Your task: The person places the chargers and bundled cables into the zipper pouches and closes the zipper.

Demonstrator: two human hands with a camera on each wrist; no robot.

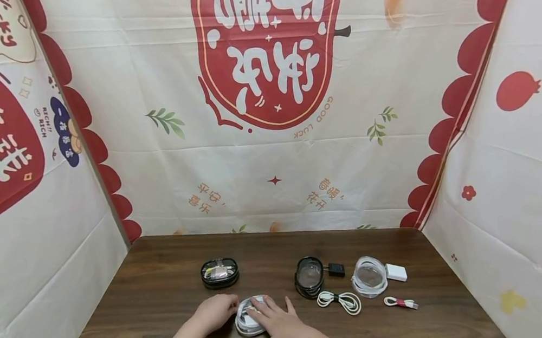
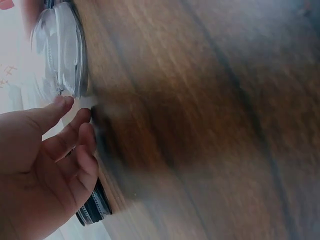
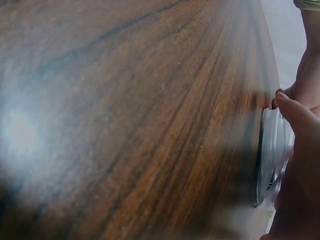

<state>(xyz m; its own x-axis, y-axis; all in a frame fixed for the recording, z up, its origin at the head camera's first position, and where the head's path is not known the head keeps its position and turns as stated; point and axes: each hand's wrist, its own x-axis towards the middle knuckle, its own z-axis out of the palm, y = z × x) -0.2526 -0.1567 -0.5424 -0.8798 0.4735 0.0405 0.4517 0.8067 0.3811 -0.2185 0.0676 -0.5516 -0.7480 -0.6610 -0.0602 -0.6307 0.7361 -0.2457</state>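
From where I stand, the rounded clear plastic pouch with whitish trim and a zip (image 1: 246,323) lies on the dark brown wood-grain table (image 1: 133,318), between the person's two hands, with something white showing through its top. Left of that pouch and behind it sits a black-trimmed clear oval pouch (image 1: 219,274), with white and yellowish contents visible inside. The left hand (image 1: 216,311) is at the clear pouch's left end, its fingers bent and the thumb tip close to the forefinger by the zip's end; I cannot tell whether they pinch anything. The right hand (image 1: 282,328) lies over the clear pouch's right side, fingers straight and spread, resting on it without gripping and hiding part of it. Right of the clear pouch and a bit behind stands a second black-trimmed clear pouch (image 1: 309,274), then a looped white cable with a dark tie (image 1: 339,302) and a small black plug adapter (image 1: 337,270). Farther right from the clear pouch come a round clear pouch with white trim (image 1: 370,275), a white block-shaped charger (image 1: 396,272) and a short white cable with a red band (image 1: 401,303).
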